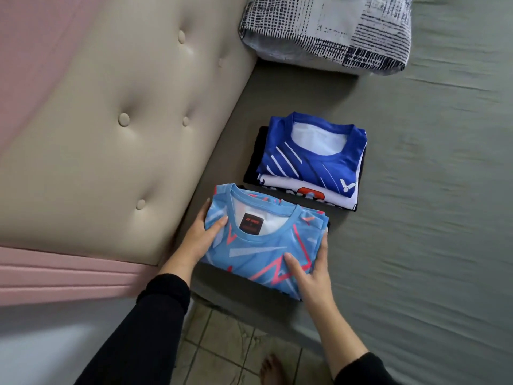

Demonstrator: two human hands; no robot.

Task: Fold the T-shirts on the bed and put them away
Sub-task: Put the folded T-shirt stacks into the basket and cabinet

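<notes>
A folded light-blue T-shirt with pink zigzags [263, 245] lies on top of a small pile near the corner of the bed, collar up. My left hand [202, 234] grips its left edge, thumb on top and fingers underneath. My right hand [311, 270] holds its lower right edge the same way. Behind it stands a second pile, topped by a folded royal-blue T-shirt [313, 154] over a white shirt [305, 194] and a dark one.
The grey-green bed sheet [430, 218] stretches to the right. A beige tufted headboard [111, 134] rises on the left against a pink wall. A black-and-white patterned pillow [327, 31] lies at the top. Tiled floor [222, 343] and a bare foot show below.
</notes>
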